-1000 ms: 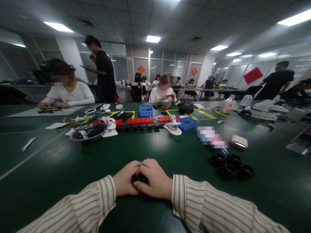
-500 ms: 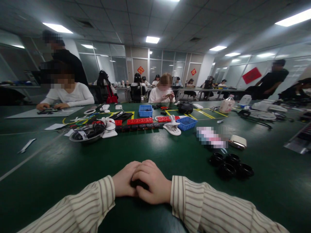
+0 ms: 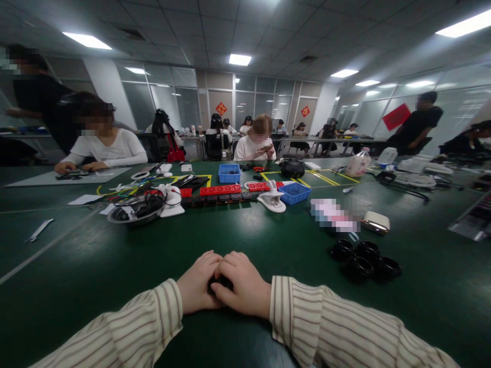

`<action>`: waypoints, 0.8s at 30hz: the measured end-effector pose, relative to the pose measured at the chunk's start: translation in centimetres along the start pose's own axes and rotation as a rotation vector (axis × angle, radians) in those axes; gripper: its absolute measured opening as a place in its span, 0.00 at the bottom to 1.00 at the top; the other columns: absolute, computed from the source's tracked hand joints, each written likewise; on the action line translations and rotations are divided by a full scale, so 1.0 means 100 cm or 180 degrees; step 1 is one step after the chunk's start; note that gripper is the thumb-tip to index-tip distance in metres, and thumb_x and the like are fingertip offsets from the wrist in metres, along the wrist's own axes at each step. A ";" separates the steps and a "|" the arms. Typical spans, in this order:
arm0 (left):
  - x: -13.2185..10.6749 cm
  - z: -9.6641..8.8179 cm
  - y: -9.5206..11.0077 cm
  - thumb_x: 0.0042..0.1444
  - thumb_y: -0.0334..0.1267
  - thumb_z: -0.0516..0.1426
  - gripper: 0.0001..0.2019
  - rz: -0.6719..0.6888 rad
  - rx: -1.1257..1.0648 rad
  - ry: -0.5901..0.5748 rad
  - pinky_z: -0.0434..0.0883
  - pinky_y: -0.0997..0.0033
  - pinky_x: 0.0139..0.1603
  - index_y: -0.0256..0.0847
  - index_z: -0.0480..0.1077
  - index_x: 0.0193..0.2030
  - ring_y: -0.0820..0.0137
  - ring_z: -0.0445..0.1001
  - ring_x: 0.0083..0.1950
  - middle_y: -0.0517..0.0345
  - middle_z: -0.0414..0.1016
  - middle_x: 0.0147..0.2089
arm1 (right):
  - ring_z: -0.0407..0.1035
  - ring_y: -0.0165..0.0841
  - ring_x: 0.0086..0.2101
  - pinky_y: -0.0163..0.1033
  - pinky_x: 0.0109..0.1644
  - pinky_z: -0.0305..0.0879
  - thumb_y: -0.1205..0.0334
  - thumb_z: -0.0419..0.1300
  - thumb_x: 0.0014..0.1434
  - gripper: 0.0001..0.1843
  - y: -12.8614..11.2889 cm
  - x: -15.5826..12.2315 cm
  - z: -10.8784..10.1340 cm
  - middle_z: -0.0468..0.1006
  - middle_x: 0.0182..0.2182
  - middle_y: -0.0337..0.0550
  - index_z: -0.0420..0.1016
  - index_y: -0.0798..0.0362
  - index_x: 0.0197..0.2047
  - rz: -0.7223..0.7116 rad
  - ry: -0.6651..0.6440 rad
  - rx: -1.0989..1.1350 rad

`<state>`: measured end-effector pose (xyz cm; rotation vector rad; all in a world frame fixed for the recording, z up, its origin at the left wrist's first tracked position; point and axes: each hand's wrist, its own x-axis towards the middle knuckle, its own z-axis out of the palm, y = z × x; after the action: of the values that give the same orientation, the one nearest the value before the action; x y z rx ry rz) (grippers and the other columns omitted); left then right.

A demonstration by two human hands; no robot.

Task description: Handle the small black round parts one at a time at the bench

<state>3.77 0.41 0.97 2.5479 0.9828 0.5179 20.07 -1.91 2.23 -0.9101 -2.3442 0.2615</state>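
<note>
Near the front of the green table (image 3: pixel 169 245), my left hand (image 3: pixel 197 286) and my right hand (image 3: pixel 245 286) meet and close round a small black object (image 3: pixel 224 281). Only a dark patch of it shows between the thumbs and palms, so its kind is hidden. The right fingers curl over its top while the left hand cups its left side. Off to the right of my hands stands a cluster of several black, ring-shaped parts (image 3: pixel 360 267) with hollow tops.
Farther back lie a metal bowl (image 3: pixel 134 221) of black items, a white clip stand (image 3: pixel 273 202), red-and-black socket strips (image 3: pixel 220 190), and blue bins (image 3: pixel 294 194) (image 3: pixel 229 174). A cream case (image 3: pixel 376 223) rests at right, a wrench-like tool (image 3: pixel 39 230) at left. Co-workers sit opposite.
My hands have shifted slightly round the black object, and less of it shows between them. In the background, a person in black at the left has moved farther left.
</note>
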 end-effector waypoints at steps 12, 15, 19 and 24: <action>0.003 -0.004 -0.009 0.34 0.32 0.63 0.24 0.0277 -0.0442 -0.0416 0.64 0.64 0.51 0.41 0.69 0.43 0.61 0.64 0.47 0.56 0.65 0.44 | 0.63 0.31 0.35 0.37 0.46 0.56 0.69 0.48 0.48 0.08 0.002 -0.001 0.004 0.71 0.28 0.42 0.67 0.56 0.29 -0.1339 -0.0076 0.0403; 0.002 -0.003 -0.008 0.36 0.32 0.63 0.24 0.0375 -0.0341 -0.0337 0.63 0.61 0.53 0.41 0.68 0.45 0.60 0.64 0.48 0.56 0.65 0.45 | 0.62 0.32 0.37 0.39 0.46 0.56 0.67 0.49 0.47 0.09 0.000 -0.002 0.001 0.71 0.32 0.44 0.66 0.56 0.33 -0.1145 0.0114 0.0374; 0.000 -0.002 -0.003 0.33 0.39 0.67 0.31 0.0228 -0.0303 -0.0180 0.64 0.58 0.51 0.41 0.65 0.48 0.59 0.64 0.47 0.55 0.65 0.46 | 0.60 0.34 0.36 0.39 0.42 0.55 0.59 0.55 0.49 0.11 0.000 -0.002 -0.002 0.69 0.33 0.44 0.65 0.57 0.34 -0.0431 0.0334 0.0046; -0.002 -0.001 0.001 0.34 0.41 0.67 0.28 -0.0035 -0.0239 -0.0112 0.64 0.57 0.50 0.39 0.65 0.44 0.60 0.64 0.46 0.54 0.65 0.45 | 0.58 0.30 0.32 0.36 0.37 0.52 0.54 0.60 0.51 0.13 0.001 -0.001 0.000 0.65 0.29 0.39 0.64 0.56 0.30 0.0012 -0.0001 -0.0303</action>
<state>3.65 0.28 1.06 2.4755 0.9466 0.4957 20.20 -1.84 2.17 -0.9597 -2.3724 0.1525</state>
